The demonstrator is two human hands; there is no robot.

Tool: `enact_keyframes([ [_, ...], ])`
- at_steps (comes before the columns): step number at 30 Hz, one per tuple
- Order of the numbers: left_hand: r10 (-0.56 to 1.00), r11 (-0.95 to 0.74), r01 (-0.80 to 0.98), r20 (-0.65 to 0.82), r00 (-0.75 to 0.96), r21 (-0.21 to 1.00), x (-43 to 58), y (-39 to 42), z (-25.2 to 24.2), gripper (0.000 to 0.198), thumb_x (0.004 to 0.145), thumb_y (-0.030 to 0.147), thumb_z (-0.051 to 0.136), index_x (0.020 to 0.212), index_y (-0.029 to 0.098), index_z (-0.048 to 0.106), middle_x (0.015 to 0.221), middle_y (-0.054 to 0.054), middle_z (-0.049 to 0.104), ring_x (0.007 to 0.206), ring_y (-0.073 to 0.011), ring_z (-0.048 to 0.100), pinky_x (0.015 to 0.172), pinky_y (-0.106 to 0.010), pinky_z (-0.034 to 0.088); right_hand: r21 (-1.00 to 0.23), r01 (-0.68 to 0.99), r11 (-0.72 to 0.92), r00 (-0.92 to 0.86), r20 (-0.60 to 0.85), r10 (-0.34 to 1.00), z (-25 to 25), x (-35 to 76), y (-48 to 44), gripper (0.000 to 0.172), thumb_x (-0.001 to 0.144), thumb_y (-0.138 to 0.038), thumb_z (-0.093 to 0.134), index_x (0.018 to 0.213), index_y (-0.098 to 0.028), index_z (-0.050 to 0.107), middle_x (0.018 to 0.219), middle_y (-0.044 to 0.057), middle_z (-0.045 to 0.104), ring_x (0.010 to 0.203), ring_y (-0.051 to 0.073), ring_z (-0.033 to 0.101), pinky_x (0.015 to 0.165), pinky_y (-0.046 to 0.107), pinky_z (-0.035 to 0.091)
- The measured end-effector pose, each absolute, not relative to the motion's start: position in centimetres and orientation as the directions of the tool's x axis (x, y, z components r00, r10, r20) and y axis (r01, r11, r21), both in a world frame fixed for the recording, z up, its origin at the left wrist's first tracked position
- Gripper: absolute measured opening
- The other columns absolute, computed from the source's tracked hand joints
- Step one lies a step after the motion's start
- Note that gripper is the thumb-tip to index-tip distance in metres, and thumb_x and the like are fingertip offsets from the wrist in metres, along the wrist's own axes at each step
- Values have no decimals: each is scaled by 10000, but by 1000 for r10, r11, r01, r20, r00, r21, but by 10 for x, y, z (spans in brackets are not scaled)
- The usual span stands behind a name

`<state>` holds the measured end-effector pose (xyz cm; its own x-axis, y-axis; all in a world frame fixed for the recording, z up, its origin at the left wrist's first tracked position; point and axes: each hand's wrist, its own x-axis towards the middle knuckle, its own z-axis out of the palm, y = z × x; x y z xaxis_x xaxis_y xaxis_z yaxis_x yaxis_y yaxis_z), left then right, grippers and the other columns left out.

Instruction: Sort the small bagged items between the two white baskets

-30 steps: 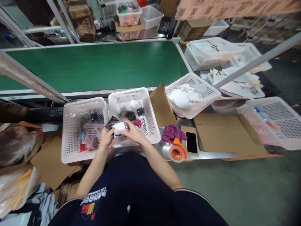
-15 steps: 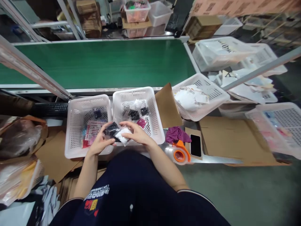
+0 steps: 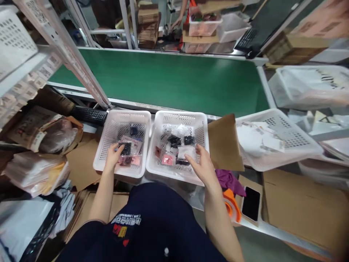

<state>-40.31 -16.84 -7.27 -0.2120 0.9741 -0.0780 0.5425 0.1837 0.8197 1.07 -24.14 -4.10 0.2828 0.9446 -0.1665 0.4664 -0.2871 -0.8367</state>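
My left hand (image 3: 112, 157) is inside the left white basket (image 3: 98, 153), its fingers closed on a black item in a clear bag (image 3: 125, 148). Beneath it lie a printed pink-and-white packet (image 3: 136, 145), a pale pink packet (image 3: 135, 160) and a dark blue packet (image 3: 133, 131). Over the right white basket (image 3: 151, 160), my right hand (image 3: 203, 165) has its thumb across a white packet (image 3: 185, 150) in clear wrap, fingers at its right edge. Around that lie a pink packet (image 3: 167, 159), a brown packet (image 3: 158, 151) and black packets (image 3: 173, 141).
Beyond the baskets runs a green conveyor belt (image 3: 169, 80). A cardboard flap (image 3: 225, 142) stands by the right basket, beside a basket of white papers (image 3: 297, 142). Nearby are a purple cloth (image 3: 230, 182), an orange tape dispenser (image 3: 233, 205) and a phone (image 3: 251, 203). Another person's hand (image 3: 177, 22) shows behind.
My hands have moved apart: the left took the black item into the left basket, the right moved over the right basket with the white packet. The view has shifted left.
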Motion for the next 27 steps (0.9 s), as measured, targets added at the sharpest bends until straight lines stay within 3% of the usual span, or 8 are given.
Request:
enact_keyframes([
  [3, 965, 250, 611, -146, -216, 751, -425, -148, -100, 301, 753, 364, 726, 544, 217, 566, 637, -19, 571, 746, -212, 567, 745, -321, 443, -867, 410, -282, 227, -203, 953, -53, 14, -245, 920, 840, -764, 684, 1533, -194, 482, 1564, 236, 536, 1346, 393, 632, 1134, 617, 514],
  [7, 963, 267, 675, -171, -206, 688, -426, -143, -116, 461, 731, 323, 757, 435, 234, 415, 463, 42, 361, 544, -149, 363, 616, -308, 296, -873, 445, -201, 95, -177, 980, -55, -3, -247, 757, 892, -696, 684, 1466, -219, 559, 1530, 198, 557, 1276, 348, 678, 1138, 586, 524],
  [12, 942, 199, 662, 45, -332, 722, -436, -151, -89, 413, 804, 415, 733, 548, 227, 469, 653, 9, 490, 710, -174, 512, 726, -314, 421, -874, 480, -79, -100, -144, 985, -49, -33, -247, 562, 977, -560, 653, 1424, -223, 604, 1436, 158, 645, 1232, 299, 696, 1110, 524, 549],
  [16, 733, 140, 555, 291, -615, 820, -452, -157, -63, 316, 769, 466, 715, 683, 207, 555, 786, -8, 550, 808, -183, 562, 824, -341, 498, -772, 627, 98, -341, -159, 926, -40, -94, -225, 426, 1054, -363, 581, 1434, -173, 602, 1395, 148, 695, 1239, 251, 694, 1088, 412, 557],
  [19, 616, 124, 442, 280, -736, 889, -460, -165, -53, 382, 715, 547, 710, 670, 212, 534, 693, 22, 503, 714, -166, 525, 765, -345, 521, -591, 768, 247, -472, -262, 841, -43, -165, -197, 395, 1089, -292, 511, 1454, -163, 593, 1415, 146, 693, 1302, 244, 664, 1112, 373, 530],
  [21, 575, 137, 405, 260, -776, 904, -467, -174, -51, 397, 701, 570, 708, 676, 210, 543, 679, 18, 523, 709, -170, 537, 765, -350, 544, -511, 818, 264, -472, -333, 816, -53, -211, -180, 408, 1036, -259, 608, 1415, -108, 615, 1373, 192, 701, 1291, 295, 666, 1098, 410, 534],
  [24, 473, 90, 318, 241, -848, 944, -485, -191, -54, 419, 675, 569, 735, 791, 180, 630, 801, -30, 662, 802, -204, 631, 845, -385, 591, -410, 887, 211, -394, -438, 808, -74, -259, -165, 478, 932, -189, 740, 1370, -38, 622, 1339, 235, 700, 1254, 331, 676, 1060, 454, 554],
  [27, 414, 21, 195, 169, -895, 981, -513, -214, -64, 496, 656, 571, 761, 920, 161, 669, 967, -78, 742, 925, -250, 707, 932, -445, 617, -323, 934, 155, -309, -507, 805, -88, -277, -164, 418, 993, -202, 685, 1392, -99, 611, 1333, 154, 713, 1217, 270, 694, 1026, 433, 576],
])
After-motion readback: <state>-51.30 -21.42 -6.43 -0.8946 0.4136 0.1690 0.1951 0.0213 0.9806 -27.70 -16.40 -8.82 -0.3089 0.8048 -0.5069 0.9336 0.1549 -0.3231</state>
